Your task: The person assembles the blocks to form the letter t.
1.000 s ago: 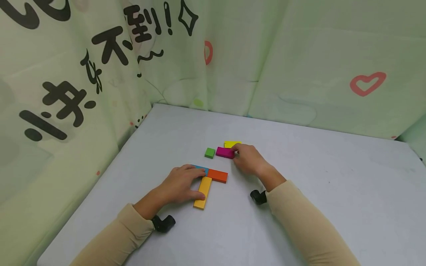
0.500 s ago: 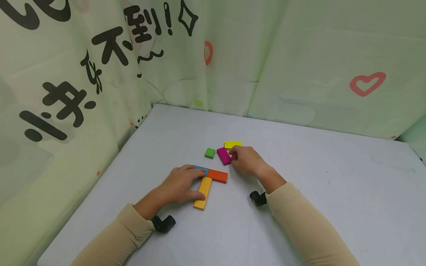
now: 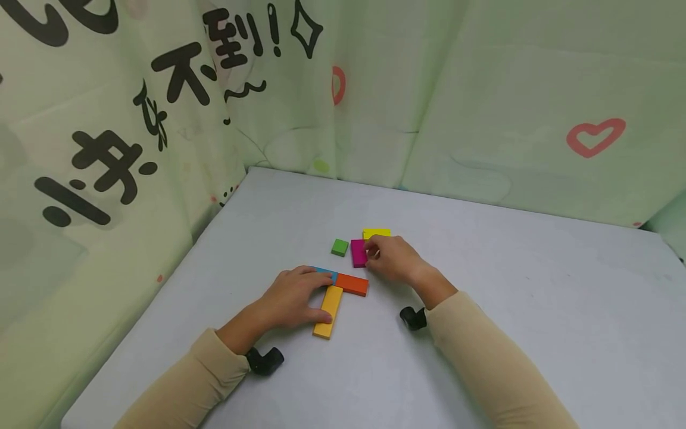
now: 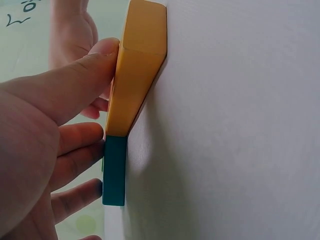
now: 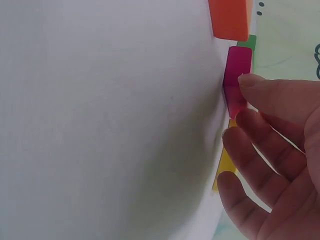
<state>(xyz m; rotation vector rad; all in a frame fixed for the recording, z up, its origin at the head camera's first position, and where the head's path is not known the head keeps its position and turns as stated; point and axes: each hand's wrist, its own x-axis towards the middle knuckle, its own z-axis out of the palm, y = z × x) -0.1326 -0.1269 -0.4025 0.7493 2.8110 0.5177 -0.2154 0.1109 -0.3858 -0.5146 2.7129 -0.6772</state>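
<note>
My left hand (image 3: pixel 292 301) rests on a T-shaped arrangement of blocks. Its thumb lies on the amber block (image 3: pixel 328 313) that forms the stem, while the fingertips touch the blue block (image 4: pixel 114 170) at the top left. An orange-red block (image 3: pixel 352 285) makes the right part of the crossbar. Farther back, my right hand (image 3: pixel 396 259) pinches a magenta block (image 3: pixel 358 254) by its right side between thumb and index finger; the block lies flat with its long side pointing away from me. The other fingers of this hand are loosely bent.
Just left of the magenta block lies a small green block (image 3: pixel 339 247). A yellow block (image 3: pixel 377 232) sits right behind the right hand. The white table (image 3: pixel 509 286) is bounded at the back and left by a pale green printed curtain (image 3: pixel 482 107).
The magenta block has turned from lying crosswise to pointing away from me, with the right hand shifting slightly left. The left hand has stayed in place on the T-shaped blocks.
</note>
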